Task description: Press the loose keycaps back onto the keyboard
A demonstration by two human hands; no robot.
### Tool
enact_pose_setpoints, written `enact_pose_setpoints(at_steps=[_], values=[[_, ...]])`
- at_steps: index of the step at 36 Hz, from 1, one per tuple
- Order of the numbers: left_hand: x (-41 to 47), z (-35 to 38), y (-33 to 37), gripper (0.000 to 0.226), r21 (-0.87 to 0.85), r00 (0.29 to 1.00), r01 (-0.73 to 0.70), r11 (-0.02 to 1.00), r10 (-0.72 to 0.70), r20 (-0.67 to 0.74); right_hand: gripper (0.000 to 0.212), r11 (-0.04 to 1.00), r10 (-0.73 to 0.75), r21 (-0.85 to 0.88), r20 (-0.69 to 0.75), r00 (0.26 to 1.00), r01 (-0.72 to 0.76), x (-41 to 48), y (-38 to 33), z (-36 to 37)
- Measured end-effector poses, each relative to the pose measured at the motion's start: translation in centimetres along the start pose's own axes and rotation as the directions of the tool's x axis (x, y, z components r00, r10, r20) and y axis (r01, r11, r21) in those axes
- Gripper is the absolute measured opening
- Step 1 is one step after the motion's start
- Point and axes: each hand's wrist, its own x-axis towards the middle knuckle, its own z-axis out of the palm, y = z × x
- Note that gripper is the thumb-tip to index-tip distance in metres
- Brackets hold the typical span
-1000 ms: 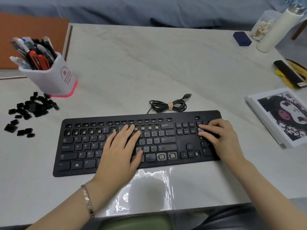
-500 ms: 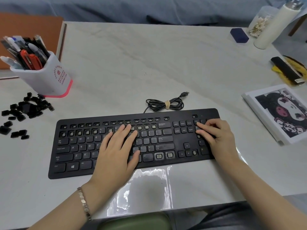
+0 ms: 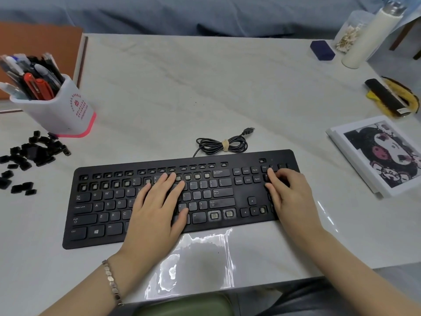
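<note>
The keyboard [image 3: 109, 201], lower centre, reads Backspace, Enter, Caps Lock, Shift; left hand [image 3: 157, 210] and right hand [image 3: 289, 192] rest on it released, gripping nothing. Keycaps [image 3: 34, 151] lie at the left edge below a cup [image 3: 66, 110] with unreadable red print.

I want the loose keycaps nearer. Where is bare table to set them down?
Bare table lies behind the keyboard, between pen cup and cable, and across the far middle. Crowded: keycaps at left, booklet and bottle at right.
</note>
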Motion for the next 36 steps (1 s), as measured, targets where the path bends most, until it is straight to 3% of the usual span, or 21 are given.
enact_pose_setpoints(at_steps=[8,12,19,28,33,36], values=[[0.0,-0.1,-0.1,0.062,0.001,1.000,-0.005,1.000,0.005,0.027,0.036,0.972,-0.117,-0.201,0.038,0.992,0.123,-0.6,-0.7,-0.3],[0.0,-0.1,0.0,0.052,-0.009,1.000,-0.006,1.000,0.006,0.005,0.036,0.987,-0.050,-0.153,0.038,0.998,0.055,-0.6,-1.4,-0.4],[0.0,-0.1,-0.2,0.055,-0.023,1.000,-0.004,1.000,0.004,0.023,0.038,0.990,0.106,-0.099,0.036,0.994,-0.102,-1.4,-2.2,-0.2],[0.1,-0.4,-0.4,0.049,-0.093,0.999,-0.034,0.995,0.035,0.011,0.033,0.988,0.153,-0.039,0.085,0.985,-0.151,0.4,-3.4,-1.1],[0.3,-2.6,-3.2,0.043,-0.282,1.000,-0.004,0.960,0.001,-0.008,0.018,0.976,0.159,0.104,0.258,0.953,-0.191,3.5,-7.8,-0.7],[0.1,-4.5,-6.8,0.045,-0.281,0.991,0.105,0.954,-0.123,-0.045,0.021,0.967,0.010,0.231,0.398,0.917,-0.111,5.3,-11.8,0.2]])
